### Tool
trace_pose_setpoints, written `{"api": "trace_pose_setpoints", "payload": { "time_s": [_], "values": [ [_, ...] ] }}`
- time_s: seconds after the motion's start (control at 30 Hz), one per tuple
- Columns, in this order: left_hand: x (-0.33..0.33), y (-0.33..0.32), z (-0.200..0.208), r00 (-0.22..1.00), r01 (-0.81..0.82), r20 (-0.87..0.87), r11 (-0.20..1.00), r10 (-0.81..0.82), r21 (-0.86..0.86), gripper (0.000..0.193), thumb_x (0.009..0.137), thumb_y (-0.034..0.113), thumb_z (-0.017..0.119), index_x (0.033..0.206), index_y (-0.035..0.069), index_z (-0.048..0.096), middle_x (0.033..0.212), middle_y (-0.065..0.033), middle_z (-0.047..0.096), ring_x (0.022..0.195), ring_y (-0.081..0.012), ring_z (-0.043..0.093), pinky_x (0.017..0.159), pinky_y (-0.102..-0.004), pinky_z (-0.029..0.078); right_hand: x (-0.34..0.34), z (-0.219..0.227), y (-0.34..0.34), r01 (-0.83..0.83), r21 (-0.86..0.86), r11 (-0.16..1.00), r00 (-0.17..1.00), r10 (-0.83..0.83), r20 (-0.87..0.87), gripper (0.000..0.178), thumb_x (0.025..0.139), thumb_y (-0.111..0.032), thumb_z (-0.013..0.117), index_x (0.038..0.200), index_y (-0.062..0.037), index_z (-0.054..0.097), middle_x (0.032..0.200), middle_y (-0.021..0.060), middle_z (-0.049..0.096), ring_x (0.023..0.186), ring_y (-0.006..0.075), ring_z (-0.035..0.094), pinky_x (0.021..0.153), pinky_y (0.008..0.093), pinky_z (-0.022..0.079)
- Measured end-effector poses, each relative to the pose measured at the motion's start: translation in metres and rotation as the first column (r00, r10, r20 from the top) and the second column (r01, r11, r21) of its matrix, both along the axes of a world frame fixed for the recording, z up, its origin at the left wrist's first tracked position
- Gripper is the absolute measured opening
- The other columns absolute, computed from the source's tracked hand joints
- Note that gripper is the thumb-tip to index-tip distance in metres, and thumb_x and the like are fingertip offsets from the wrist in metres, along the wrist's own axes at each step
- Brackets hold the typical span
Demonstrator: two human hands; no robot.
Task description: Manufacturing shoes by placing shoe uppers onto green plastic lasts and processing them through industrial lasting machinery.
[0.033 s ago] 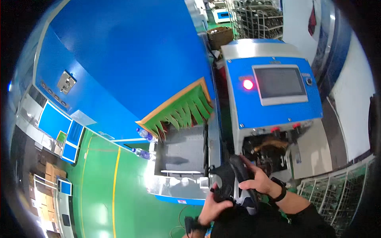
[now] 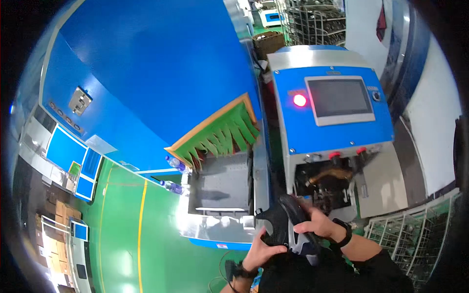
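Observation:
A black shoe (image 2: 278,217) with grey and white side panels is held tilted in front of me, low in the picture and right of the centre. My right hand (image 2: 316,225) grips it by the dark sole and side. Against its upper, on the near left side, my left hand (image 2: 263,250) has closed, thumb along the lower edge; some of its fingers are hidden behind the shoe. Both wrists wear black bands. Just beyond the shoe is the opening of a blue machine (image 2: 337,115), with dark mechanism parts (image 2: 327,183) and a brown curved piece inside.
The machine carries a dark screen, a lit red lamp (image 2: 299,100) and two red knobs. To the left, a large blue machine has a green strip curtain (image 2: 217,134) above a grey conveyor bed (image 2: 220,183). Two bottles (image 2: 172,187) stand beside it. A wire rack (image 2: 415,239) is at right.
The view has shifted slightly, so the machine appears a little farther left and higher. My left hand's fingers sit a bit differently on the shoe; both hands keep hold.

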State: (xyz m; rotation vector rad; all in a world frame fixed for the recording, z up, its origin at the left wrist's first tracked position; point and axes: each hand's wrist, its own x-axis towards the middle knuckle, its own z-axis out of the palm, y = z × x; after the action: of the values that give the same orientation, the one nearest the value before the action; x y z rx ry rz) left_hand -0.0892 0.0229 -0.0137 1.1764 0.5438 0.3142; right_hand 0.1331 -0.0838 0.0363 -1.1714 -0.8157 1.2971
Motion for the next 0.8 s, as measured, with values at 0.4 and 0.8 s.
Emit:
{"api": "trace_pose_setpoints", "payload": {
  "time_s": [0.4, 0.8],
  "values": [
    [0.086, -0.068, -0.001, 0.713, 0.675, -0.446, 0.701, -0.541, 0.228, 0.025, 0.092, 0.028, 0.069, 0.095, 0.003, 0.073, 0.070, -0.0075, 0.067, 0.064, -0.0156, 0.061, 0.061, -0.0341, 0.048, 0.027, -0.095, -0.180, -0.076, -0.159, 0.984, 0.318, -0.127, -0.940, 0.061, 0.093, -0.040, 0.055, 0.130, 0.0082, 0.054, 0.113, 0.0248, 0.067, 0.094, 0.0327, 0.071, 0.079, 0.0441, 0.060],
    [0.081, -0.062, 0.055, 0.808, 0.587, -0.403, 0.636, -0.429, 0.500, 0.021, 0.093, 0.028, 0.065, 0.093, 0.007, 0.069, 0.080, -0.0182, 0.067, 0.079, -0.0405, 0.065, 0.066, -0.0463, 0.052, 0.075, -0.066, -0.175, 0.567, -0.120, 0.815, 0.822, -0.568, 0.023, 0.078, 0.082, -0.005, 0.072, 0.152, -0.0020, 0.038, 0.139, 0.0084, 0.057, 0.120, 0.0140, 0.056, 0.104, 0.0292, 0.041]
  ]
}}
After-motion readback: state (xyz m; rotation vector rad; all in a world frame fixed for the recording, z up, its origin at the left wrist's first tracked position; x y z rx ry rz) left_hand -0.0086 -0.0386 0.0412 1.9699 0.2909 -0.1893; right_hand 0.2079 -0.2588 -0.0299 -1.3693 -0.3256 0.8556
